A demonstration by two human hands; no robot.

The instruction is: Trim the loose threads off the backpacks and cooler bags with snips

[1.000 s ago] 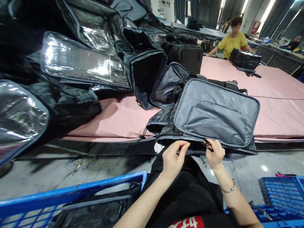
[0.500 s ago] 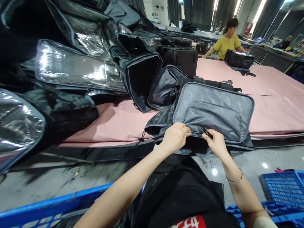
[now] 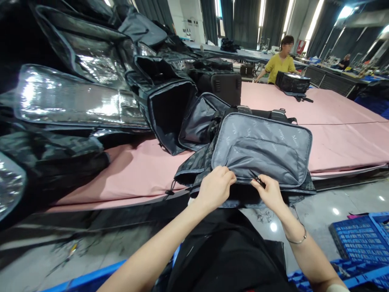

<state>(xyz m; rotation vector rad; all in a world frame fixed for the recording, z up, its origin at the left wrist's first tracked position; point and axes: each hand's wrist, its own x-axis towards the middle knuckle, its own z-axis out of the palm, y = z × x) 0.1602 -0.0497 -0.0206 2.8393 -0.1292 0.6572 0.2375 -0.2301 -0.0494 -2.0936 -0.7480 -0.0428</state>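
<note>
A dark backpack with its grey printed lining (image 3: pixel 264 140) facing up lies at the table's front edge, its camouflage side flap (image 3: pixel 191 168) spread to the left. At the lining's near edge, my left hand (image 3: pixel 216 184) is closed, fingertips pinching the fabric border. My right hand (image 3: pixel 270 190) is closed around a small black pointed tool (image 3: pixel 258 179), which looks like thread snips. The tool's tip points up and left over the lining, close to the seam. Whether its blades touch a thread is too small to tell.
A pile of dark bags with silver foil linings (image 3: pixel 82 97) fills the left of the pink-covered table (image 3: pixel 343 142). A person in a yellow top (image 3: pixel 279 65) handles a black bag (image 3: pixel 291 83) across it. Blue plastic crates (image 3: pixel 361 239) stand at lower right.
The view has turned slightly, so the table and bags appear shifted left and lower. Both hands stay at the lining's near edge, with their grips much the same.
</note>
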